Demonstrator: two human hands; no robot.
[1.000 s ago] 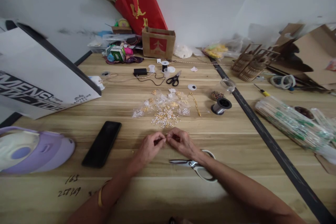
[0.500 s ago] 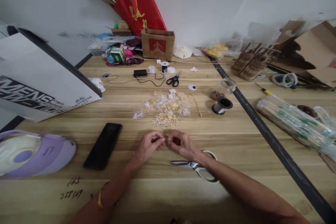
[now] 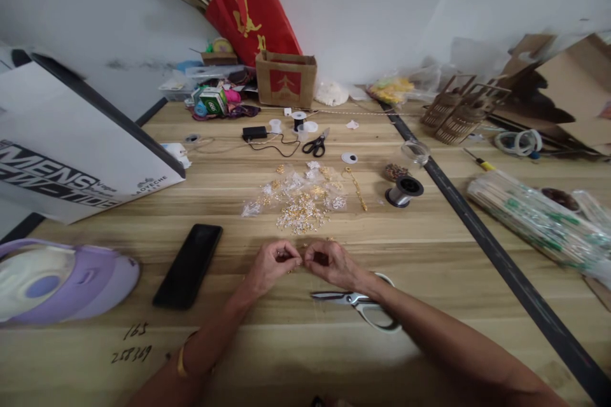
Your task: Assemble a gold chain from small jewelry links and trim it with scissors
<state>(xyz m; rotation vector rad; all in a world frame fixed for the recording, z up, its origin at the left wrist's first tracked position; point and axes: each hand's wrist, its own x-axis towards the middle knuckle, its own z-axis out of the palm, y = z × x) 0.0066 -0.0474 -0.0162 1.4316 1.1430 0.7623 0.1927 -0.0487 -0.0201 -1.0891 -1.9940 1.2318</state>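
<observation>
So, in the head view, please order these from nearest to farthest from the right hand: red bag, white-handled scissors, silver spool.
1. White-handled scissors, just below the right hand in the picture.
2. Silver spool, ahead and to the right.
3. Red bag, far back, leftward.

Head-worn view, forward and down over left hand point(image 3: 271, 266), right hand point(image 3: 334, 265) and table point(image 3: 415, 248)

On the desk point(image 3: 267, 343), beads point(image 3: 301, 212) lie before a paper bag point(image 3: 286, 96), right of and behind a phone point(image 3: 188, 266), and left of a spool point(image 3: 400, 195).
</observation>
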